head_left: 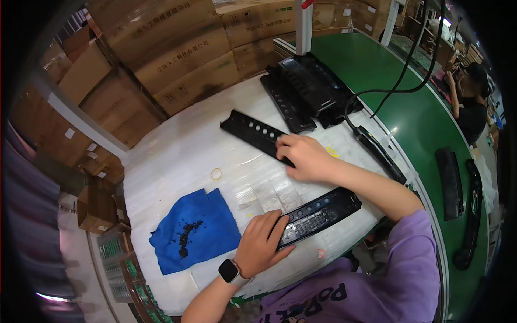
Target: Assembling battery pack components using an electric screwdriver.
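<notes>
My left hand [262, 243], wearing a watch, is closed around the left end of a long black housing [318, 211]. That housing lies near the front edge, its inner face up with a silvery, board-like strip and a row of round parts. My right hand [308, 157] grips the near end of a black plastic cover [249, 132] with a row of round holes. The cover slants away to the far left, beyond the housing and apart from it. Left of my left hand, a blue cloth [215, 237] carries a pile of tiny black pieces [186, 239], perhaps screws.
Stacked black housings [318, 89] stand at the back right. A corded black power screwdriver [379, 153] lies along the table's right edge. Beyond runs a green conveyor [431, 161] with black parts; another person [474, 102] sits past it. Cardboard boxes [183, 59] line the back.
</notes>
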A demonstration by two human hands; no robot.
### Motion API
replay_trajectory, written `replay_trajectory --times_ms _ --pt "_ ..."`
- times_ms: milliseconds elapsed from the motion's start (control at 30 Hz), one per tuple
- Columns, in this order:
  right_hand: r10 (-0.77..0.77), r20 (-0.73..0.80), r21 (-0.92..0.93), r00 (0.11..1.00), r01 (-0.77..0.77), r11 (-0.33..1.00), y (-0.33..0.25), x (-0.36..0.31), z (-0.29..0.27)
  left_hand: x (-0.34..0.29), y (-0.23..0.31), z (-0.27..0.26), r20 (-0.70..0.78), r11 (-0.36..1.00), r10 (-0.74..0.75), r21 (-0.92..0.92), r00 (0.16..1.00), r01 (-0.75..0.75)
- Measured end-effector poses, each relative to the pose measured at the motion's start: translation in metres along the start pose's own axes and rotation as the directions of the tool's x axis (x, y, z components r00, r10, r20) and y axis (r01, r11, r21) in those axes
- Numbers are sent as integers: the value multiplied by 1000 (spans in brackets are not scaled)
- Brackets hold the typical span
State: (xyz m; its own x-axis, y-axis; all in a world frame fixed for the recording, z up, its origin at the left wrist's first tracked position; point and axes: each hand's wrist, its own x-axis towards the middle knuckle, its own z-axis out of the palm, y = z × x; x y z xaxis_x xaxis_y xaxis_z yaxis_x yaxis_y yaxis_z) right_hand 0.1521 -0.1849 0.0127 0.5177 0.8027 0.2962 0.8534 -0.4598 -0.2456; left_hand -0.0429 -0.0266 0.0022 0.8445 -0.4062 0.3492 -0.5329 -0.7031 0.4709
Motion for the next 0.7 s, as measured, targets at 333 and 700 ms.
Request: replay_trajectory --times_ms 333,700 --pt "-239 242 487 940 95 868 33 -71 -56 4 9 -8 96 983 -75 175 993 58" --pt "530 -379 -336 759 -646 685 97 40 -44 11 6 -14 -1 973 -158 168 987 156"
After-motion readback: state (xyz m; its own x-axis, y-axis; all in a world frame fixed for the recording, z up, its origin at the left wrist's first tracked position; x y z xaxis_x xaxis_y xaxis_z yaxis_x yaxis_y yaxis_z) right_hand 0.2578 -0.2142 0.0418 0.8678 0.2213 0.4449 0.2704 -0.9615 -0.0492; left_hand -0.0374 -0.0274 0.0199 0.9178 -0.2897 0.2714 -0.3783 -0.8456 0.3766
